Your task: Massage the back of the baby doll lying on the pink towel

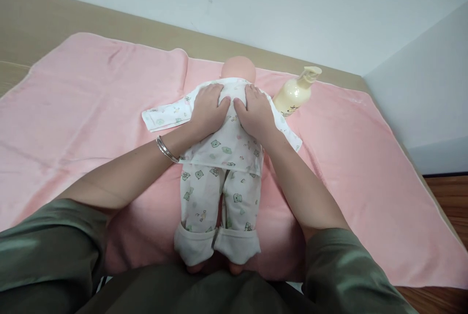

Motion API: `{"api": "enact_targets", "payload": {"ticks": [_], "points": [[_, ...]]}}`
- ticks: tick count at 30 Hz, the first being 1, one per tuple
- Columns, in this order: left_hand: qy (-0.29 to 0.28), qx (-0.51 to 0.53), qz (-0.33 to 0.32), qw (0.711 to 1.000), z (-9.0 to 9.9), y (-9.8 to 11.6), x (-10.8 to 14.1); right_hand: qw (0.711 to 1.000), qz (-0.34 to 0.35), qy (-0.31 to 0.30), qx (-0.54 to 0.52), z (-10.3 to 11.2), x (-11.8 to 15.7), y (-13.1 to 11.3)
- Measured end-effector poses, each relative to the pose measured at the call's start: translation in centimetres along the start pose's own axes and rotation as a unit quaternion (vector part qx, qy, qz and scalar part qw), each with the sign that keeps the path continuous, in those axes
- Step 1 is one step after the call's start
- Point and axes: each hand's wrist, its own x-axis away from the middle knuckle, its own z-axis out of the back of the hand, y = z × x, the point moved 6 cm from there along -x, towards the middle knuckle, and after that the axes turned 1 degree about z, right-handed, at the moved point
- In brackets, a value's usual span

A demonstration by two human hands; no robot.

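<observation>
A baby doll lies face down, its bald head away from me and its feet near my body. It wears a white printed top and matching trousers with turned-up cuffs. My left hand rests flat on the left side of the doll's upper back, fingers pointing toward the head. On the right side of the upper back lies my right hand, its fingers also laid out on the cloth. The two thumbs point toward each other with a small gap between them. Neither hand grips anything.
The doll lies on a pink blanket spread over a tan surface. A cream pump bottle leans beside the doll's right-hand sleeve. Behind is a pale wall. Wooden floor shows at the right edge.
</observation>
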Motion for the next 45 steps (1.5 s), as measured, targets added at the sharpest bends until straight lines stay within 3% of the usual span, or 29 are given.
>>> {"api": "enact_targets", "payload": {"ticks": [20, 29, 33, 39, 42, 45], "points": [[-0.013, -0.01, 0.002, 1.0, 0.1, 0.2, 0.0, 1.0, -0.006, -0.013, 0.017, 0.3, 0.1, -0.5], [-0.047, -0.043, -0.055, 0.996, -0.3, 2.9, 3.1, 0.999, 0.007, -0.041, 0.013, 0.9, -0.4, 0.2], [-0.062, -0.027, -0.034, 0.997, -0.3, 2.1, 2.0, 0.997, -0.008, -0.031, 0.072, 0.8, 1.5, -1.9], [-0.019, 0.034, -0.025, 0.999, -0.2, -0.5, -1.0, 0.993, 0.017, -0.029, 0.116, 0.7, 4.7, -5.5], [-0.004, 0.011, -0.036, 0.999, -0.2, -0.2, -0.6, 0.995, 0.007, -0.055, 0.078, 0.8, 3.6, -4.4], [-0.007, -0.035, -0.062, 0.997, 0.0, 1.5, 1.3, 0.997, -0.028, -0.067, 0.026, 1.0, 1.4, -1.8]]}}
